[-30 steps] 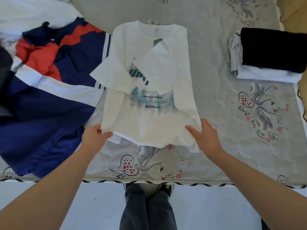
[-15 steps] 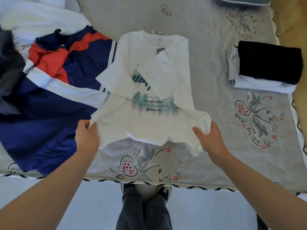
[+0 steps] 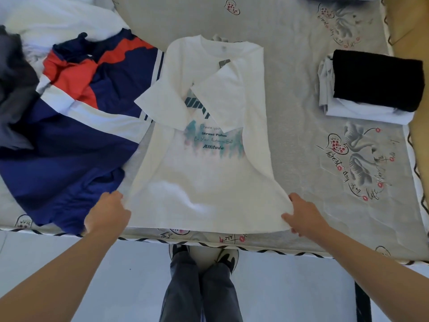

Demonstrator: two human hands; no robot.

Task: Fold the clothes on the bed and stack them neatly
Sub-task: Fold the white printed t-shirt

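Observation:
A white T-shirt [image 3: 209,177] with a teal print lies face up in the middle of the bed, both sleeves folded in over its chest. My left hand [image 3: 108,213] grips its lower left hem corner. My right hand [image 3: 301,214] grips the lower right hem corner, with the hem stretched flat near the bed's front edge. A folded stack [image 3: 371,84], a black garment on top of white ones, sits at the right. A navy, red and white jacket [image 3: 69,140] lies spread out at the left, unfolded.
A dark grey garment [image 3: 14,89] and white bedding [image 3: 58,19] are heaped at the far left. The grey patterned mattress [image 3: 313,159] shows between the shirt and the stack. The bed's front edge [image 3: 255,249] runs just behind my hands, with my legs and shoes below.
Both hands have pulled the shirt's hem toward me and outward. The bunched lower part now lies flat and stretched, and the hem reaches close to the bed's front edge.

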